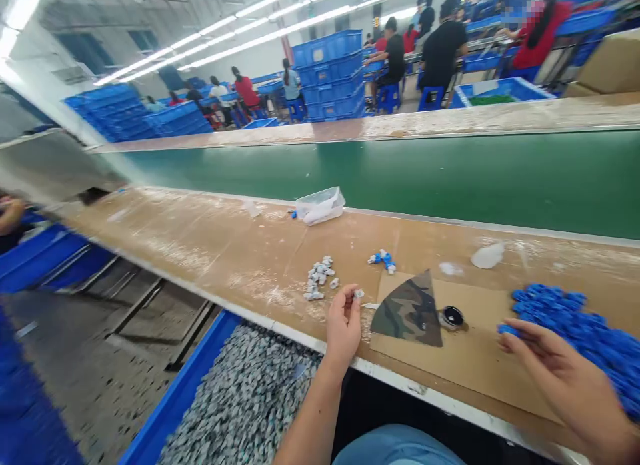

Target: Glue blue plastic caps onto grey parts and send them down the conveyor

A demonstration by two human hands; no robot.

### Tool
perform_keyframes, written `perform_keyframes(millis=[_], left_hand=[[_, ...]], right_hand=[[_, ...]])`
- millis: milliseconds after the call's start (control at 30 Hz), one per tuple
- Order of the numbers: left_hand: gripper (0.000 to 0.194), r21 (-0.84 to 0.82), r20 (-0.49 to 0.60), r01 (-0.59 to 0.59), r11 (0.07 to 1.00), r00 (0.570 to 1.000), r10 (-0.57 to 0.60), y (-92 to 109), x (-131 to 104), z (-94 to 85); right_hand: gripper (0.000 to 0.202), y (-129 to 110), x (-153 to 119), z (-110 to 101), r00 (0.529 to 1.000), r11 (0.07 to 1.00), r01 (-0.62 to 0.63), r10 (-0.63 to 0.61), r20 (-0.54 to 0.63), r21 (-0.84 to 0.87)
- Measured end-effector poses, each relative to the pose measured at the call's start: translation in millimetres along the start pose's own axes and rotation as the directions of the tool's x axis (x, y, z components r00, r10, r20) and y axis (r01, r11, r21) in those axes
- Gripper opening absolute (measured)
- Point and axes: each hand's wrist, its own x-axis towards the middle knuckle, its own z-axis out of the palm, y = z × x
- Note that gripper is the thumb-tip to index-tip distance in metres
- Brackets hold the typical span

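Between the thumb and fingers of my left hand (344,321) is a small grey-white plastic part (359,293). My right hand (560,365) pinches a small blue plastic part (509,329) beside a heap of similar blue parts (575,325). Several loose grey-white parts (320,275) lie beyond my left hand. A few joined blue-and-white pieces (384,259) sit farther back. Between my hands, a camouflage-patterned cloth piece (410,311) rests on a cardboard sheet (480,358), next to a small round pot with dark contents (451,317).
Below the bench edge stands a blue crate (165,401) full of grey parts. A clear plastic tub (321,207) is near the green conveyor belt (450,178). Stacked blue crates (327,78) and seated people are beyond the belt.
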Motion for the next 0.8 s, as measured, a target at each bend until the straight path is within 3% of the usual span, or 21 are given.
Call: perform_keyframes(millis=[133, 233, 300, 433, 633, 800], left_hand=[[0.028, -0.271, 0.228, 0.179, 0.946, 0.966, -0.117, 7, -22, 34.6], [0.032, -0.308, 0.355, 0.256, 0.916, 0.925, -0.139, 6, -34, 53.9], [0.032, -0.293, 0.394, 0.242, 0.925, 0.912, -0.113, 4, -39, 61.7], [0.029, -0.245, 0.421, 0.174, 0.954, 0.905, -0.057, -1, -41, 64.9], [0.032, -0.256, 0.457, 0.258, 0.931, 0.881, -0.119, 3, -38, 60.8], [0.029, -0.267, 0.442, 0.228, 0.936, 0.892, -0.092, 6, -40, 61.0]], right_hand=[[0.036, -35, 1, 15, 0.996, 0.993, 0.082, -0.083, 0.008, 0.086], [0.029, -41, 5, 21, 0.994, 0.989, 0.102, -0.097, -0.049, 0.106], [0.022, -43, 6, 22, 0.990, 0.988, 0.141, -0.139, -0.035, 0.065], [0.016, -50, 8, 23, 0.973, 0.974, 0.228, -0.228, 0.033, 0.009], [0.017, -54, 12, 29, 0.951, 0.958, 0.287, -0.286, 0.119, 0.006], [0.018, -52, 12, 27, 0.946, 0.955, 0.297, -0.291, 0.144, -0.020]])
